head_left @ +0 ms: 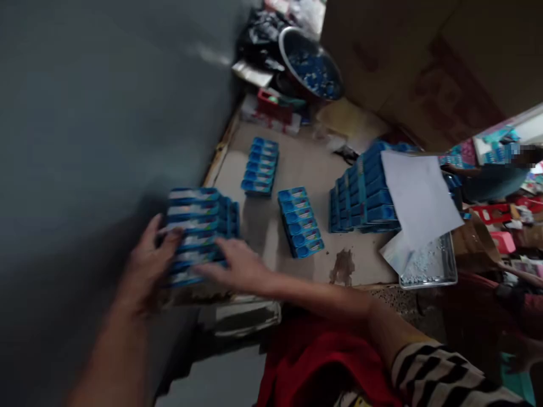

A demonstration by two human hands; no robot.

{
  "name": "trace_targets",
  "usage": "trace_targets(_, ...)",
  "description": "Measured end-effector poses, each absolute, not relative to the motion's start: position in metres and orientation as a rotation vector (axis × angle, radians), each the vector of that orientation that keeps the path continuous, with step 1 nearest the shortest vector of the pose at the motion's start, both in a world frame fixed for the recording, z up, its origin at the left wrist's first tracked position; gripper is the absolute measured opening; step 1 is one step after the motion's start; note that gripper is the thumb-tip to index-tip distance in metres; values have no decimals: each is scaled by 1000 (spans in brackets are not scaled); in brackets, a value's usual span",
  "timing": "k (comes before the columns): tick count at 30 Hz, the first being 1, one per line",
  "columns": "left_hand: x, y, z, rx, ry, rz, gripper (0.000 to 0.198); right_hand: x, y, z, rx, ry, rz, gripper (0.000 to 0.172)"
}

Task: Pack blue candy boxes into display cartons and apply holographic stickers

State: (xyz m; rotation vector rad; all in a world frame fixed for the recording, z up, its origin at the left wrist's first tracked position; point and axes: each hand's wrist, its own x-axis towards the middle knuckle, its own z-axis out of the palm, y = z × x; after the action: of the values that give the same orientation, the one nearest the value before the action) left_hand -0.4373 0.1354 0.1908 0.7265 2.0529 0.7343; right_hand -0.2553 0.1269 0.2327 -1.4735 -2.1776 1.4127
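Cartons (195,208), blue and oblong, stand stacked at the tabletop's (309,158) near-left corner between left hand (150,257) and right hand (240,265), grip too blurred to tell. A metal tray (430,284) of white bits (428,263) occupies the near-right corner; a round basin (284,55) by the far edge holds blue pieces (316,70).

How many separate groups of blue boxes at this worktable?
4: front-left group between left hand and right hand; back row; middle row; large right stack, partly behind white paper. More may be hidden there.

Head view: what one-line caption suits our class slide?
Left hand and right hand on a stack of blue packs, at the edge of a table bearing more blue packs.
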Motion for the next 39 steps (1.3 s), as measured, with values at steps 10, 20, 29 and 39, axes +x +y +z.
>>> trace_targets(10, -289, 183, 289, 1713, 1876, 1380, 37, 47, 98, 431, -1633, -1721, 381, 13)
trace_targets(20, -92, 327, 371, 2295, 735, 1050, 15, 213, 288, 478, -1497, -1667, 160, 40)
trace_targets(29, -113, 290, 355, 2255, 851, 911, 26, 218, 323, 401, -1502, -2597, 337, 67)
trace_targets(39, -105, 308, 356, 1963, 1462, 1054, 28, 210, 321, 405, -1412, -2551, 59, 55)
